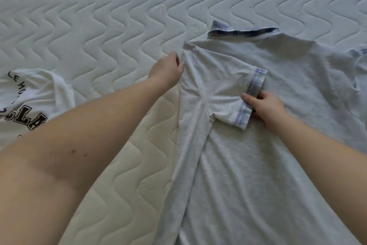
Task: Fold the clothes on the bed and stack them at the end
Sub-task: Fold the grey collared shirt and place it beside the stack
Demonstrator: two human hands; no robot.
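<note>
A light grey polo shirt (288,125) with a blue plaid collar lies face down on the quilted white mattress (99,16). Its left side and short sleeve (224,85) are folded inward over the back. My right hand (266,109) pinches the plaid cuff of that folded sleeve. My left hand (168,69) touches the folded left edge of the shirt near the shoulder; whether its fingers grip the cloth is hidden. A white T-shirt with black lettering (29,105) lies crumpled at the left.
The wavy-quilted mattress stretches away behind and to the left of the shirt. The polo's other sleeve (357,60) spreads out toward the right edge of view.
</note>
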